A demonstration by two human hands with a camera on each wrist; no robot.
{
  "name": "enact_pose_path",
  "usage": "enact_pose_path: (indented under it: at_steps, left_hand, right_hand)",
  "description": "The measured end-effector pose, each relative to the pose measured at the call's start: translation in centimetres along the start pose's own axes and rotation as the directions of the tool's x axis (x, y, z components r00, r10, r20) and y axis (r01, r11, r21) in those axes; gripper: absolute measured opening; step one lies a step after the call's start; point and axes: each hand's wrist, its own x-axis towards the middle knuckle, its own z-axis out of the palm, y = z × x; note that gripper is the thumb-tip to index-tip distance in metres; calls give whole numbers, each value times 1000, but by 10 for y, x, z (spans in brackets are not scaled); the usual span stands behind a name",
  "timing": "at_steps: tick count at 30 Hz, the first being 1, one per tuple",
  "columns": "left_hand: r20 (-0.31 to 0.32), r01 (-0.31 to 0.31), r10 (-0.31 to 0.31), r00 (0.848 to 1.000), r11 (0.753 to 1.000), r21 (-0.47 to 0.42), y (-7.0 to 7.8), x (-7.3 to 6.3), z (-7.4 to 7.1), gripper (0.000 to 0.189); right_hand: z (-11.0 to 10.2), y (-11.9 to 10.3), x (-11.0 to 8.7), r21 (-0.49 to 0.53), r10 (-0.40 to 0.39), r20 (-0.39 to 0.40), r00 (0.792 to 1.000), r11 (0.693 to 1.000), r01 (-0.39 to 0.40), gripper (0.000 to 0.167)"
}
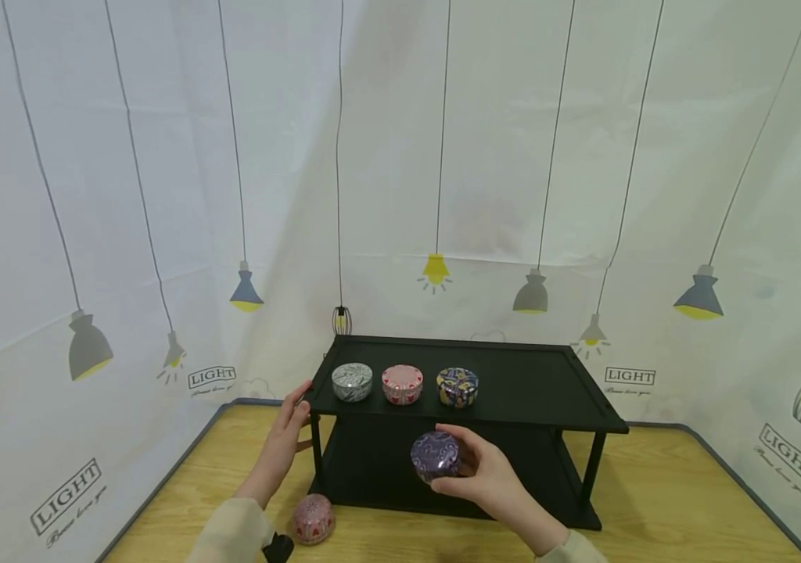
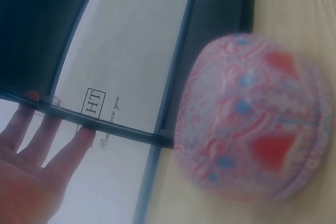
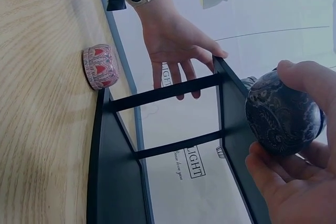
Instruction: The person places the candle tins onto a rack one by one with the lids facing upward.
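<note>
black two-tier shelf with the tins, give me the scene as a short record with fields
shelf: black two-tier shelf, standing on a wood-grain tabletop
upper tier, left to right: grey-and-white tin, pink-and-red tin, navy-and-gold tin
right hand: holds a purple swirl-patterned tin between thumb and fingers, off the shelf
left hand: touches the shelf's left end, at the upper tier
on tabletop: pink tin with red motifs, near the shelf's front left corner
background: white backdrop printed with hanging lamps
</note>
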Motion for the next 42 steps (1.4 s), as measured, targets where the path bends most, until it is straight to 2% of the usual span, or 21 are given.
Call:
enact_pose_path:
  at_steps: [35,42]
  left_hand:
    - [-4,-16,16,1000,1000,-1,2,1,0,52]
    - [-8,5,-5,1000,1000,2,1,2,1,51]
  right_hand:
    - [-12,-11,-2,-92,-42,-37,998,995,38,67]
    - [-14,-12,-2,-103,-43,-48,998,994,38,66]
